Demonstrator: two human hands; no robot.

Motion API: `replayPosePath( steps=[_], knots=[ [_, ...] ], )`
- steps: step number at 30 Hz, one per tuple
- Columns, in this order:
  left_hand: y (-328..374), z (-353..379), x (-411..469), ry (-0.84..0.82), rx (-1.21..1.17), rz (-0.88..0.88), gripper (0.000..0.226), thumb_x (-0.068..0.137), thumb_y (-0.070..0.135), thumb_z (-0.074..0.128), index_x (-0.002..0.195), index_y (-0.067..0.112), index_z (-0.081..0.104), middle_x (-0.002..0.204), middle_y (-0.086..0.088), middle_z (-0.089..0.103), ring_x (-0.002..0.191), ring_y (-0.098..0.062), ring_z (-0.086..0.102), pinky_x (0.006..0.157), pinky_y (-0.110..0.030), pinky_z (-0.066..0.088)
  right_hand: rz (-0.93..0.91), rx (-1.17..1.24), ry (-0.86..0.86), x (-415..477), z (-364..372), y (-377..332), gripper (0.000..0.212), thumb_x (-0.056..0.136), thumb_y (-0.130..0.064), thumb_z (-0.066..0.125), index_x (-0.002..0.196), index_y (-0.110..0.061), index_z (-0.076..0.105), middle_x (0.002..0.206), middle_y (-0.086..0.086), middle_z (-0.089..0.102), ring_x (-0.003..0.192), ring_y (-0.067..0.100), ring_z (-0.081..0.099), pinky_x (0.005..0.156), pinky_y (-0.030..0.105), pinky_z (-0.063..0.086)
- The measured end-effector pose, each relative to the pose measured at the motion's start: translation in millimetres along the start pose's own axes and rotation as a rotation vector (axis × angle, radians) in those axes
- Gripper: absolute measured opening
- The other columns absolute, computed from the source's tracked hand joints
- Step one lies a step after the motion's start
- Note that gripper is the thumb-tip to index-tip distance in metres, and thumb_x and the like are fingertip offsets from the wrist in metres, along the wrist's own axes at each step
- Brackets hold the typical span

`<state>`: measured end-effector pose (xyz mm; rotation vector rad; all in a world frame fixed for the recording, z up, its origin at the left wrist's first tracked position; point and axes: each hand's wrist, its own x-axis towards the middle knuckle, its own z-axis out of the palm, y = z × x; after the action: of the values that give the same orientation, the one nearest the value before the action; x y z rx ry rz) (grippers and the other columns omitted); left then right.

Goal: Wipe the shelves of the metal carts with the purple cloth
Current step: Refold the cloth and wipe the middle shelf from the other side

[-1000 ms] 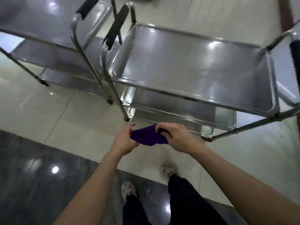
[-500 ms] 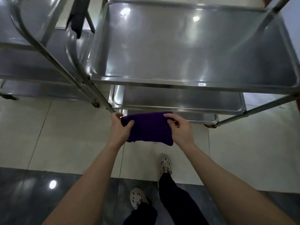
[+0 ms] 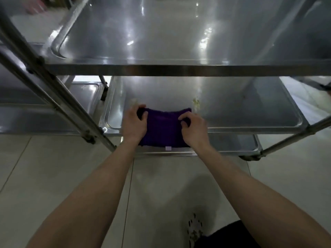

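Note:
A folded purple cloth hangs over the front edge of the middle shelf of the metal cart straight ahead. My left hand grips the cloth's left top corner. On the right, my right hand pinches its top edge. A small pale label shows at the cloth's bottom edge. Yellowish specks of dirt lie on the shelf just beyond the cloth. The cart's top shelf is above, and a strip of the bottom shelf shows below.
A second metal cart stands to the left, its slanted frame tubes close to my left arm. The right cart leg runs down to a caster. Pale floor tiles and my shoe lie below.
I have leaned down and moved closer to the cart. Both hands carried the cloth forward from mid-air in front of the cart onto the front of the middle shelf.

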<state>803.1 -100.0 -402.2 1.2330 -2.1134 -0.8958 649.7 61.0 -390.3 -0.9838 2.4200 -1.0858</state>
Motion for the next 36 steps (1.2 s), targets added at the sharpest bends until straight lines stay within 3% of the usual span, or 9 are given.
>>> replayPosePath(
  steps=[2,4,8,12,16,19,23,29,36],
  knots=[
    [-9,11,27,-0.048,0.096,0.081,0.045,0.106,0.028,0.065,0.149,0.016,0.061,0.142,-0.010,0.065,0.131,-0.028,0.060,0.117,-0.045,0.047,-0.081,-0.110,0.066,27,16,7,0.020,0.107,-0.017,0.058,0.118,-0.020,0.075,0.142,0.013,0.059,0.128,0.032,0.060,0.095,0.001,0.039],
    [-25,23,41,-0.105,0.198,0.151,0.055,0.104,0.029,0.067,0.156,0.014,0.054,0.148,-0.015,0.059,0.134,-0.031,0.056,0.120,-0.046,0.043,-0.155,-0.406,0.032,43,37,16,0.043,0.109,-0.048,0.052,0.142,-0.024,0.066,0.171,0.022,0.031,0.159,0.043,0.027,0.128,0.041,0.030],
    [-68,41,21,0.116,0.145,0.297,0.045,0.104,0.025,0.064,0.148,0.020,0.058,0.144,-0.006,0.055,0.126,-0.023,0.061,0.109,-0.043,0.053,-0.347,-0.571,-0.071,47,99,22,0.074,0.103,-0.079,0.022,0.163,-0.040,0.041,0.179,0.013,0.021,0.166,0.037,0.011,0.128,0.073,0.005],
    [-106,23,-24,0.508,0.002,0.429,0.032,0.101,0.029,0.066,0.132,0.026,0.058,0.126,0.005,0.053,0.109,-0.013,0.059,0.092,-0.035,0.056,-0.333,-0.671,-0.050,44,126,26,0.079,0.100,-0.083,0.006,0.169,-0.048,0.022,0.180,0.010,0.016,0.166,0.039,0.009,0.125,0.078,0.000],
    [-116,-30,-33,0.870,-0.127,0.249,0.052,0.090,0.036,0.082,0.126,0.013,0.052,0.119,0.001,0.047,0.105,-0.020,0.053,0.091,-0.042,0.053,-0.291,-0.664,-0.162,44,108,20,0.079,0.098,-0.087,0.012,0.169,-0.052,0.016,0.182,0.007,0.008,0.167,0.038,0.002,0.125,0.079,-0.001],
    [-105,-74,-2,0.768,-0.260,0.068,0.072,0.080,0.052,0.088,0.129,0.017,0.051,0.123,0.000,0.056,0.108,-0.015,0.057,0.096,-0.032,0.052,-0.240,-0.635,-0.193,51,99,6,0.086,0.095,-0.091,0.017,0.170,-0.049,0.015,0.182,0.006,0.005,0.167,0.038,-0.002,0.124,0.080,-0.002],
    [-100,-97,33,0.497,-0.512,-0.011,0.039,0.089,0.053,0.083,0.092,0.022,0.059,0.080,0.002,0.070,0.065,-0.006,0.071,0.071,-0.040,0.064,-0.166,-0.702,-0.225,54,108,7,0.088,0.091,-0.095,0.010,0.169,-0.054,0.005,0.182,0.004,-0.010,0.166,0.037,-0.014,0.121,0.080,-0.011],
    [-108,-88,44,0.552,-0.491,0.020,0.039,0.097,0.050,0.068,0.074,0.025,0.049,0.067,-0.003,0.054,0.065,-0.023,0.060,0.074,-0.058,0.063,-0.155,-0.701,-0.263,70,110,21,0.103,0.073,-0.105,0.002,0.166,-0.060,0.000,0.182,0.003,-0.012,0.165,0.038,-0.017,0.118,0.083,-0.016],
    [-104,-79,47,0.596,-0.538,0.087,0.034,0.095,0.044,0.070,0.063,0.038,0.062,0.052,0.006,0.059,0.047,-0.017,0.060,0.052,-0.033,0.051,-0.123,-0.714,-0.255,130,118,16,0.105,0.073,-0.107,0.006,0.166,-0.058,-0.001,0.181,0.006,-0.013,0.164,0.041,-0.019,0.115,0.084,-0.019]
  ],
)
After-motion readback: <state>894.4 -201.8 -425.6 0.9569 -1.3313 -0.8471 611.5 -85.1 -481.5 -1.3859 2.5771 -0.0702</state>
